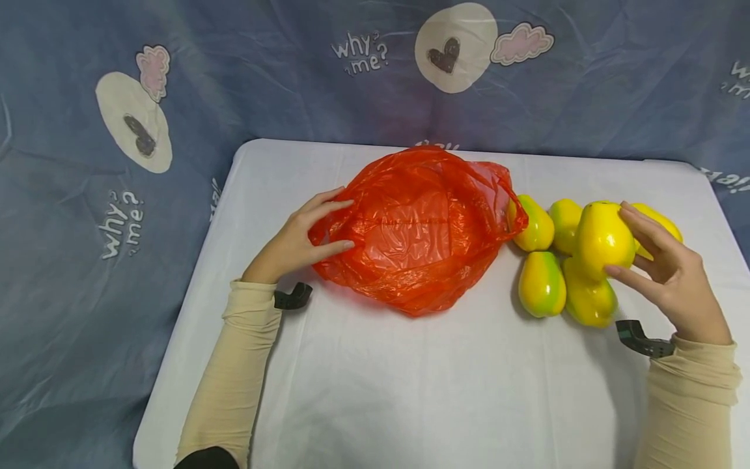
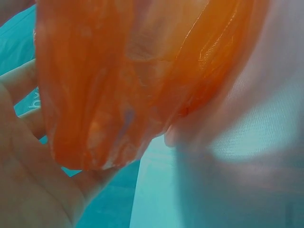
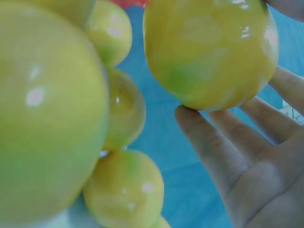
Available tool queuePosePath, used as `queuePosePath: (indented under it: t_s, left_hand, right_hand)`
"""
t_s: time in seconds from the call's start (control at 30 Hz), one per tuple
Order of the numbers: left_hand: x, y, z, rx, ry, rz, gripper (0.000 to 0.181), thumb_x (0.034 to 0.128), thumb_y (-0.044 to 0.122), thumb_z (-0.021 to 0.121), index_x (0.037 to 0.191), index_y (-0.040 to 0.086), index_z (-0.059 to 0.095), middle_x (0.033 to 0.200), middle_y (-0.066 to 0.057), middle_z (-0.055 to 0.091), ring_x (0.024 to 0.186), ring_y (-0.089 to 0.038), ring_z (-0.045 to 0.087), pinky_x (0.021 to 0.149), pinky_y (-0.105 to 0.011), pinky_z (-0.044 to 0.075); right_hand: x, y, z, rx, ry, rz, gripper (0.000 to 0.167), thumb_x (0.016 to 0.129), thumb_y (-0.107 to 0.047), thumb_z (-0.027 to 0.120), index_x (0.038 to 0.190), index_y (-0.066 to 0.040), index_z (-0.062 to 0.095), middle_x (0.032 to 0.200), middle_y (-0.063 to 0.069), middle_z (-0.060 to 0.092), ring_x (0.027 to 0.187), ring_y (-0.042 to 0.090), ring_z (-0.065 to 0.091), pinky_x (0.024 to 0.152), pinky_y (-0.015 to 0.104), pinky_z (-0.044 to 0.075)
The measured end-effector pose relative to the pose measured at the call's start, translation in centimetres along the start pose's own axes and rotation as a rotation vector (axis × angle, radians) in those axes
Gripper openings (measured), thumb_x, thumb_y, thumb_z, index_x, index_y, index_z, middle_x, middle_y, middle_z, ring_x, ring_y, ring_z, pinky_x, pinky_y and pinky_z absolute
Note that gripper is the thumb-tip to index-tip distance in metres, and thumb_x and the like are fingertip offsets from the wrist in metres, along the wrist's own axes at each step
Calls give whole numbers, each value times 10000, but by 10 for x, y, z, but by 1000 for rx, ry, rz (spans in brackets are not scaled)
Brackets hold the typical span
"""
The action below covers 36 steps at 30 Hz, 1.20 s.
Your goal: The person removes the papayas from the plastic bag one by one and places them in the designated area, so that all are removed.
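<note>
A crinkled red plastic bag [image 1: 404,234] lies with its wide mouth facing up, its inside showing. My left hand [image 1: 305,238] is at the bag's left rim, fingers and thumb spread and nearly straight, touching the film. In the left wrist view, orange-looking film [image 2: 109,95] covers part of that hand. My right hand [image 1: 674,277] grips a glossy yellow mango [image 1: 603,238] between thumb and fingers, above other mangoes. The right wrist view shows fingertips against this greenish-yellow mango [image 3: 209,52].
Several yellow-green mangoes, one of them a mango [image 1: 541,284] in front, cluster right of the bag; another mango [image 1: 532,225] touches its right rim. All rest on a white-covered table [image 1: 422,391]. A blue patterned cloth [image 1: 293,78] hangs behind and to the left.
</note>
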<state>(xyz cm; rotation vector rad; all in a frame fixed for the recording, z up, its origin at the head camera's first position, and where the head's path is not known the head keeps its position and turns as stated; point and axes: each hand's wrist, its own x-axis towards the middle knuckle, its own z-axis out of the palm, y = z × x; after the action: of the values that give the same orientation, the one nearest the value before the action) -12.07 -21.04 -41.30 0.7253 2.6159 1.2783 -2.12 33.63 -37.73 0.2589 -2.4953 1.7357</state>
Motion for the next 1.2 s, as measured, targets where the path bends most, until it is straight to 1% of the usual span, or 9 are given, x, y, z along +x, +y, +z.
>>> queuePosePath:
  t_s: [0.1,0.27,0.4,0.57,0.63,0.77,0.83,0.93,1.2]
  left_hand:
    - [0,0,0,-2,2,10,692,871,352,840,1493,240,559,1650,88,363,1546,-202,332,1216,-583,373]
    - [-1,0,0,-3,1,12,692,870,364,839,1493,256,557,1651,96,358,1544,-200,334,1211,-588,378]
    - [-2,0,0,2,2,6,694,869,363,840,1495,267,554,1653,101,355,1543,-198,336,1208,-590,381]
    - [-2,0,0,0,1,7,697,870,351,842,1497,264,552,1653,90,358,1543,-203,337,1213,-590,374]
    - [-2,1,0,-3,1,7,696,870,351,842,1497,266,552,1653,92,358,1543,-203,336,1214,-592,371]
    - [-1,1,0,0,0,9,696,870,362,840,1498,273,551,1652,95,357,1544,-202,334,1214,-594,369]
    - [-1,1,0,0,-2,8,697,869,366,840,1497,273,551,1652,93,358,1546,-205,333,1214,-598,368]
    - [0,2,1,-2,-1,8,697,868,366,842,1495,260,555,1650,89,363,1546,-208,333,1217,-598,363]
    - [1,0,2,-9,9,25,696,862,334,853,1485,211,569,1648,78,373,1544,-209,342,1230,-575,354]
  right_hand:
    - [-4,3,-5,-10,4,6,868,780,322,653,1555,5,420,1661,101,364,1407,80,473,1001,40,456]
    - [-10,8,-12,-90,8,41,878,803,293,661,1575,-40,406,1653,57,380,1412,58,448,996,18,434]
    - [-14,11,-17,-64,19,52,859,814,300,639,1573,-29,406,1642,52,369,1417,78,430,993,12,431]
    - [-20,16,-25,-115,44,55,842,817,303,630,1565,-19,416,1586,-29,408,1434,65,417,970,-2,432]
    - [-23,19,-27,-82,53,49,836,812,317,617,1559,-1,418,1580,-25,430,1450,54,415,972,2,434]
    - [-30,26,-31,137,70,17,813,782,387,547,1525,85,417,1580,61,466,1471,71,422,992,43,455]
    - [-34,29,-33,183,77,13,805,780,394,533,1519,98,415,1582,65,472,1464,68,431,994,53,460]
    - [-39,33,-35,196,79,26,804,785,389,531,1524,95,410,1589,55,471,1466,57,429,996,52,457]
    - [-50,39,-40,129,72,94,809,815,349,554,1549,44,405,1634,0,428,1511,44,359,981,3,427]
